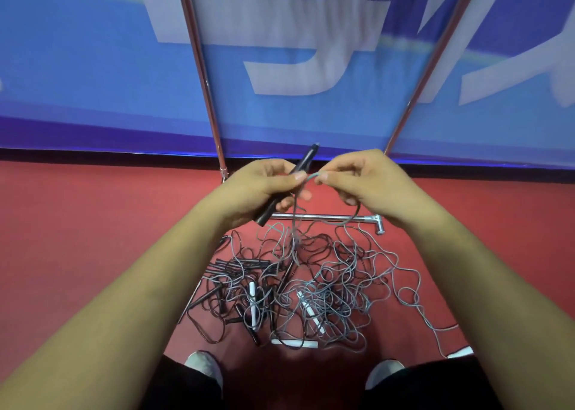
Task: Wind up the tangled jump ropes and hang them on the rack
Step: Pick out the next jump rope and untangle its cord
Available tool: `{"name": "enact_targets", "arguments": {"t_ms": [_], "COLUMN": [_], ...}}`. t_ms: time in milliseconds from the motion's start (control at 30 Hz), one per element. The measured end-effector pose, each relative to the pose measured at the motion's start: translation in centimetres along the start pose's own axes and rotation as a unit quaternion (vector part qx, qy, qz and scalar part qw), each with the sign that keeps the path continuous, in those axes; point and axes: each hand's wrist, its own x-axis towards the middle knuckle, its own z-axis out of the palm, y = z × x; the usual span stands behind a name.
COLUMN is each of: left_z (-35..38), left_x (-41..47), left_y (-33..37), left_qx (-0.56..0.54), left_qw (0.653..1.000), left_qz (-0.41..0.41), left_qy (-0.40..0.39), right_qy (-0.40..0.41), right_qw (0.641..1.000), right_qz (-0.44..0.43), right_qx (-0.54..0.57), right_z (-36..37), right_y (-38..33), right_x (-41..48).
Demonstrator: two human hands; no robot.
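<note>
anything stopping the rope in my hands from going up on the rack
Yes: the grey cord pinched by the right hand, beside the black handle gripped by the left hand, drops into the tangled pile on the floor and looks snarled among other ropes. Nothing visible stands between the hands and the rack poles.

Red floor (77,238) meets a white-lettered blue banner (93,83).

Single head-worn wide-angle view, looking forward and steeply down, close over both forearms, red floor (77,238) beneath
</note>
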Motion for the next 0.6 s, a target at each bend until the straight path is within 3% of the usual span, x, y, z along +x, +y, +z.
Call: {"name": "enact_targets", "arguments": {"t_ms": [67, 133, 233, 367, 433, 500, 533, 600], "left_z": [-0.1, -0.5, -1.3, -2.2, -2.8, -3.8, -4.1, -3.7], "left_x": [0.0, 0.2, 0.3, 0.4, 0.6, 0.7, 0.6, 0.1], "left_y": [0.1, 0.5, 1.0, 1.0, 0.7, 0.1, -0.1, 0.1], "left_qx": [-0.007, -0.088, -0.19, -0.241, -0.154, 0.051, 0.132, 0.166], "left_qw": [1.0, 0.994, 0.975, 0.961, 0.969, 0.952, 0.933, 0.931], "left_qz": [0.019, 0.058, 0.111, 0.117, 0.089, 0.064, 0.062, 0.08], "left_qy": [-0.021, -0.002, 0.036, 0.069, 0.172, 0.296, 0.328, 0.314], "right_qy": [-0.005, -0.064, -0.142, -0.113, -0.082, -0.049, -0.039, -0.043], "right_qw": [1.0, 0.993, 0.968, 0.971, 0.977, 0.989, 0.994, 0.997], "right_qz": [-0.001, 0.013, 0.098, 0.143, 0.12, 0.089, 0.075, 0.055], "right_qx": [-0.015, -0.094, -0.184, -0.156, -0.153, -0.105, -0.07, -0.019], "right_z": [-0.8, -1.5, -2.6, -3.2, -3.3, -3.4, -3.4, -3.1], "right_y": [0.8, 2.7, 6.0, 8.0, 7.9, 6.5, 5.5, 3.4], "right_x": [0.3, 0.5, 0.5, 0.5, 0.8, 0.8, 0.8, 0.7]}}
